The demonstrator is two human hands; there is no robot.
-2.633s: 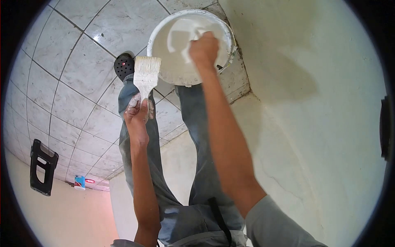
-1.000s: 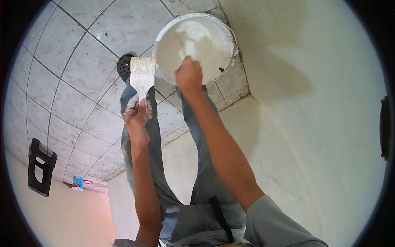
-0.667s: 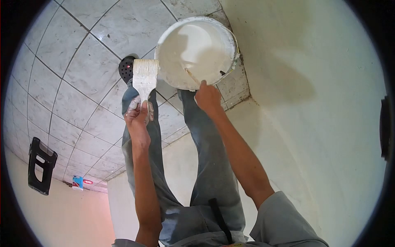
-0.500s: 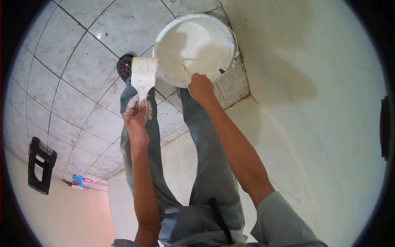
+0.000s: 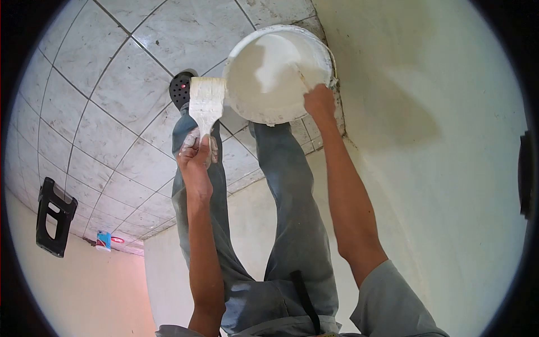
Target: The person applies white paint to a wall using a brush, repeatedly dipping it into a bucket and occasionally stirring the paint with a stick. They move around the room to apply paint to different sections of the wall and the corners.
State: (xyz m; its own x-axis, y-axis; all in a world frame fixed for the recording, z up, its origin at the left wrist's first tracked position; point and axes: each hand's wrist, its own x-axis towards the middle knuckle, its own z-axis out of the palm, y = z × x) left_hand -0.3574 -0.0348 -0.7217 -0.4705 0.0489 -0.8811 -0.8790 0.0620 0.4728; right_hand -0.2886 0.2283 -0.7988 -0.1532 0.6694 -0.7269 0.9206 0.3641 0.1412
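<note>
A wide paintbrush point(image 5: 206, 104), coated in white paint, points away from me with its bristles up. My left hand point(image 5: 196, 150) is closed round its handle, and white paint marks the fingers. To its right stands a white bucket point(image 5: 227, 84) holding white paint point(image 5: 264, 84). My right hand point(image 5: 320, 102) grips a thin stick point(image 5: 302, 80) over the bucket's right side. The stick's far end is in the paint, so its tip is hidden.
Tiled floor point(image 5: 106, 84) lies under the bucket, beside a pale wall point(image 5: 404, 185) on the right. A black shoe point(image 5: 181, 90) shows behind the brush. At the left are a black frame-like object point(image 5: 56, 218) and a small blue packet point(image 5: 103, 240).
My right hand has swept the stick rightward through the paint. The brush in my left hand keeps its pose, while the view has shifted slightly.
</note>
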